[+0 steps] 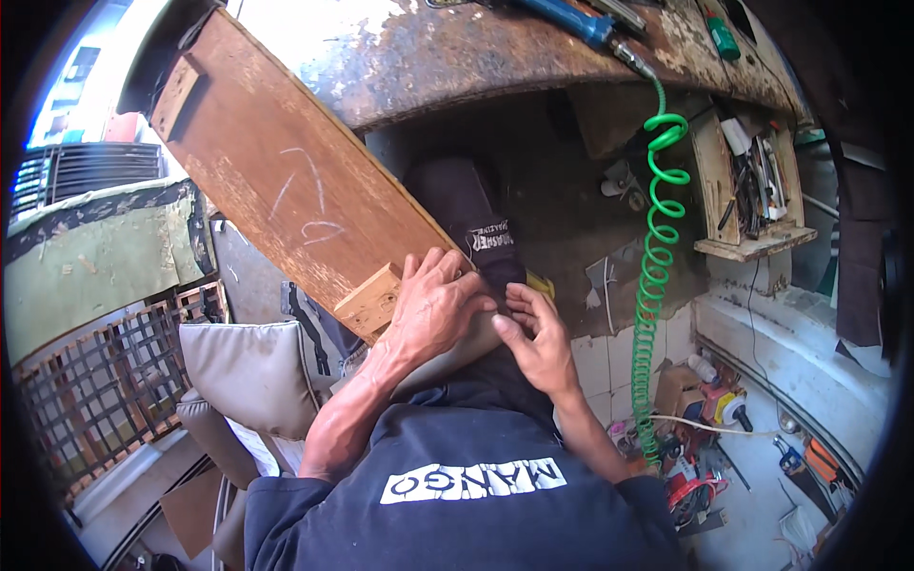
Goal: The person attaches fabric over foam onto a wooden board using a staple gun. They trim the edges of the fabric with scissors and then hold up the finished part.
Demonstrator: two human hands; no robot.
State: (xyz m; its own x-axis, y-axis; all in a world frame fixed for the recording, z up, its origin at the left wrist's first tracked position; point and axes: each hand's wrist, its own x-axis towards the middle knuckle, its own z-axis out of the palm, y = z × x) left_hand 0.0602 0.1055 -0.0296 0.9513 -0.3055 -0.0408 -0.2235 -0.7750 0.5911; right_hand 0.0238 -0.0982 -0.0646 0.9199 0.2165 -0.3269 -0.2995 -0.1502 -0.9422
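A long reddish-brown wooden panel (276,181) slants from the upper left down to my lap, with faint chalk marks on its face. Small wooden blocks are fixed near its ends, one nearby (369,301) and one at the far end (178,97). My left hand (438,300) lies over the panel's near right corner, fingers bent round it. Just to the right, my right hand (538,343) is raised over my lap, its thumb apart from the loosely curled fingers; I see nothing in it. A smooth grey padded piece (447,364) lies under my wrists, partly hidden.
A worn workbench (428,71) spans the top, with a blue air tool (576,21) on it. Its green coiled hose (647,276) hangs down at the right. A wooden tool box (752,186) holds hand tools. Grey cushions (243,371) stand at left; tools clutter the lower-right floor.
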